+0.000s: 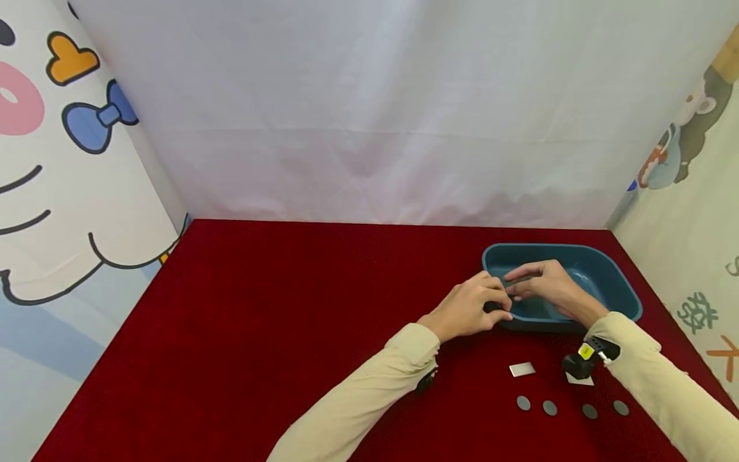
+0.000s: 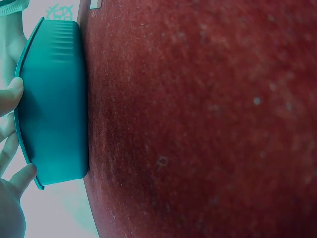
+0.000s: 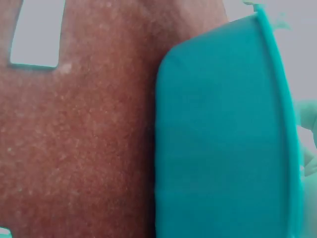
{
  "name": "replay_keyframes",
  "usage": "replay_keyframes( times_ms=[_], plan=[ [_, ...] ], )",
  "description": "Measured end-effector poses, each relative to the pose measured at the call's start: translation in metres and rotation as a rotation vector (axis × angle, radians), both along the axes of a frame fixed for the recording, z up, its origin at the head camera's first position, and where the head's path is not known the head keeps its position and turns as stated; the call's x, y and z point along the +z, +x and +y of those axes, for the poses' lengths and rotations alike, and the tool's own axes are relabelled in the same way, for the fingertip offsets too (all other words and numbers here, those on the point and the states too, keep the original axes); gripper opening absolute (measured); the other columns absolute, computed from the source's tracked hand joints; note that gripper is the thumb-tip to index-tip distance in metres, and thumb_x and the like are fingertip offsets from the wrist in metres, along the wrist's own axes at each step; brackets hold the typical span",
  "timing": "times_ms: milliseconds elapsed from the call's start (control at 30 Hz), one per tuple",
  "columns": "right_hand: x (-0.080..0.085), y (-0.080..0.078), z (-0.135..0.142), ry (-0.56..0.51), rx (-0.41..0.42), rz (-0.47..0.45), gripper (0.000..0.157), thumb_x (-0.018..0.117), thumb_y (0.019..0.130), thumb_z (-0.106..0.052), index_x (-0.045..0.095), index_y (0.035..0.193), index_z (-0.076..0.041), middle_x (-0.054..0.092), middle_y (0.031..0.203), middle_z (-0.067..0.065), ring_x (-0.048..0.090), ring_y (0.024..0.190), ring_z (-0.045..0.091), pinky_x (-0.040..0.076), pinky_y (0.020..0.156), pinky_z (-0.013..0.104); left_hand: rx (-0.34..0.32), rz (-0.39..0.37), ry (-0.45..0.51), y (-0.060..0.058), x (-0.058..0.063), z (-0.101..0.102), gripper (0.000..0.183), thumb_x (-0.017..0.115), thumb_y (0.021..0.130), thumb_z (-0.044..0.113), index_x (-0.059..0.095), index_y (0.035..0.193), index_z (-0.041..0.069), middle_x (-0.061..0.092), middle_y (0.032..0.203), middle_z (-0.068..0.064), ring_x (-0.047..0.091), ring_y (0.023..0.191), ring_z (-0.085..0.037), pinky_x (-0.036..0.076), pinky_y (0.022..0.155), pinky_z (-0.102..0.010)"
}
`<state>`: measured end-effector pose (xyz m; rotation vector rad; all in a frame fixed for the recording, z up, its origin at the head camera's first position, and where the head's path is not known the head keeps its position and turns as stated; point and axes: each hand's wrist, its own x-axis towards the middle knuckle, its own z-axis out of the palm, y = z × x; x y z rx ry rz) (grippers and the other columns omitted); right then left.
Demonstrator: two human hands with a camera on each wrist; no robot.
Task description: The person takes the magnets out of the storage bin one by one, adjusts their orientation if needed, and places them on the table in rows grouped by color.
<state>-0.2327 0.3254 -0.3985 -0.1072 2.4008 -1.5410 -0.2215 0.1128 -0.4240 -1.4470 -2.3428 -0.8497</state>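
Observation:
A blue-green plastic basin stands on the red cloth at the right. At its near left corner is my left hand, with bent fingers and the thumb by the rim. In the left wrist view, the thumb and another fingertip overlap the basin's rim; whether they pinch it or something small is hidden. My right hand reaches over the basin from the right, its fingers pointing left and spread apart, their tips close to the left hand. Nothing clearly shows between them.
Nearer than the basin lie a white card and a second white card, partly hidden behind the right wrist device. Several grey discs lie in a row nearer me. A white curtain hangs behind.

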Motion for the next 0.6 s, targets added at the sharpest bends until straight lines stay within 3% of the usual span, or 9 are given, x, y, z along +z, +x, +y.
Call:
replay_keyframes(
  times_ms=[333, 600],
  plan=[
    [0.01, 0.018, 0.015, -0.039, -0.034, -0.02, 0.047, 0.069, 0.087, -0.015, 0.055, 0.122, 0.013, 0.067, 0.107, 0.009, 0.068, 0.083, 0.024, 0.054, 0.077, 0.038, 0.012, 0.003, -0.014, 0.0, -0.002, 0.0, 0.01, 0.071, 0.086, 0.029, 0.072, 0.087, 0.02, 0.06, 0.094, 0.008, 0.046, 0.086, -0.005, 0.039, 0.068, -0.007],
    [0.017, 0.029, 0.027, -0.124, -0.043, -0.043, 0.034, 0.069, 0.087, -0.013, 0.064, 0.118, 0.0, 0.066, 0.105, -0.005, 0.067, 0.09, 0.019, 0.053, 0.078, 0.036, 0.01, 0.061, -0.054, -0.001, -0.001, 0.002, 0.01, 0.068, 0.088, 0.031, 0.072, 0.089, 0.022, 0.06, 0.096, 0.01, 0.047, 0.089, -0.004, 0.039, 0.071, -0.008]
  ],
)
